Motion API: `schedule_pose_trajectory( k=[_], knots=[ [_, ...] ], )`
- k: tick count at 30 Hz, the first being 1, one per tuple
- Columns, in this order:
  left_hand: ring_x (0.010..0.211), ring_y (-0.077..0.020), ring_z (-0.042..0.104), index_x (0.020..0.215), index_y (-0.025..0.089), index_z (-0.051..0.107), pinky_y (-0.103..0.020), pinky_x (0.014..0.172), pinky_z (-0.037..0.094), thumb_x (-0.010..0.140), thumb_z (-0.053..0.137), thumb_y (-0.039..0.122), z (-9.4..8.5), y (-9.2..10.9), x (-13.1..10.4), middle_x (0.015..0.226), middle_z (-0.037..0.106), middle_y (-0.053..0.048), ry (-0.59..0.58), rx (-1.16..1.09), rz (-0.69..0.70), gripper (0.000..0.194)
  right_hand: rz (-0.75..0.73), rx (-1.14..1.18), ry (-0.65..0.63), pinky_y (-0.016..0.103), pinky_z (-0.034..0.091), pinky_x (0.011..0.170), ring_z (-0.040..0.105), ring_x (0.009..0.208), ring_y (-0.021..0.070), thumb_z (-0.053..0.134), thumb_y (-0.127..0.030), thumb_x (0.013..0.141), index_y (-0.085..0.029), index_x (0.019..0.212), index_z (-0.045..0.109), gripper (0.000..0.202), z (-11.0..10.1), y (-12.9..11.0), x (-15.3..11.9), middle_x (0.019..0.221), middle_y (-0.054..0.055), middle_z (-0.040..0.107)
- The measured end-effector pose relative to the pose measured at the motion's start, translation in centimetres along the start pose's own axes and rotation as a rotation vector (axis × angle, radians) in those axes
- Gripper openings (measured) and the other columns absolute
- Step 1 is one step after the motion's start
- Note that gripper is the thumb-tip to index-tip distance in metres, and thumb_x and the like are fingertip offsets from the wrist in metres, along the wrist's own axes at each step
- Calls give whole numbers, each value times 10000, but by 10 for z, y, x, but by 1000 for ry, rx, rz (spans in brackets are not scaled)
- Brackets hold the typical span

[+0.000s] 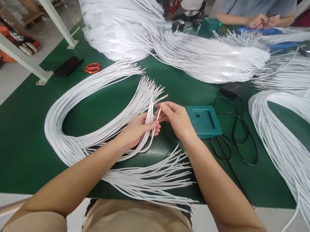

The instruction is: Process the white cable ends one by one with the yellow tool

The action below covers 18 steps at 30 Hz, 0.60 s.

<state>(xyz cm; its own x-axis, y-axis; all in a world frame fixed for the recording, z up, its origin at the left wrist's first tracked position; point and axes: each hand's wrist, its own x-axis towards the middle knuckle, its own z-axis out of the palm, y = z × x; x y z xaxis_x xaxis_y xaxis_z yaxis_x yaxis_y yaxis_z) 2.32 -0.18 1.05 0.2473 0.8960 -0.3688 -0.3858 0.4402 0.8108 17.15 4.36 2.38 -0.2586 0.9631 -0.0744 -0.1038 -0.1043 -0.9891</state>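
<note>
My left hand (141,129) is closed round a small group of white cables (150,111), its thumb lying across them. Close beside it, my right hand (173,116) pinches one white cable (158,113) near its end between thumb and fingertips. A large curved bundle of white cables (54,123) lies on the table around and behind my left hand. More loose cable ends (156,176) fan out below my hands, near the table's front edge. Just right of my right hand is a flat green device (204,121) with a recessed top.
Black cords (240,133) loop beside the device on the green table (15,153). Big white cable piles (123,23) fill the back and right. Red-handled scissors (92,68) and a dark phone-like object (69,66) lie back left, by metal posts. A co-worker's hands (264,20) work opposite.
</note>
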Motion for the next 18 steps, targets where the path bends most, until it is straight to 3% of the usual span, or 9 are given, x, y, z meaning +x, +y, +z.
schedule_pose_trajectory(
  k=[4,7,10,15,18],
  knots=[
    [731,-99,654,763,138,524,-242,756,491,649,811,243,-2,3,8,742,638,15,63,-16,83,326,-11,-27,18,265,524,654,580,607,104,751,-369,694,-177,746,695,207,3,3,0,676,-16,646],
    [707,-96,633,726,150,478,-235,714,461,644,810,279,-5,5,13,692,595,44,63,34,136,366,-8,-57,-37,260,507,646,575,604,102,736,-361,711,-169,748,702,198,2,4,0,681,-14,654],
    [688,-100,600,726,162,467,-246,694,439,665,784,308,-8,7,13,666,571,53,53,185,202,354,-3,-86,-71,244,485,620,561,610,95,720,-347,727,-171,743,706,178,2,7,-1,710,-7,668],
    [717,-125,560,775,162,535,-275,708,423,702,726,353,-11,9,10,743,599,25,151,603,297,280,42,-68,5,250,480,587,550,598,102,749,-361,692,-182,749,704,193,3,12,-4,723,-2,670],
    [751,-145,579,787,166,530,-285,716,431,703,716,373,-12,8,11,778,618,9,160,663,317,290,58,-77,-1,247,461,577,508,579,95,708,-382,733,-182,742,713,200,2,14,-3,707,2,656]
  ],
)
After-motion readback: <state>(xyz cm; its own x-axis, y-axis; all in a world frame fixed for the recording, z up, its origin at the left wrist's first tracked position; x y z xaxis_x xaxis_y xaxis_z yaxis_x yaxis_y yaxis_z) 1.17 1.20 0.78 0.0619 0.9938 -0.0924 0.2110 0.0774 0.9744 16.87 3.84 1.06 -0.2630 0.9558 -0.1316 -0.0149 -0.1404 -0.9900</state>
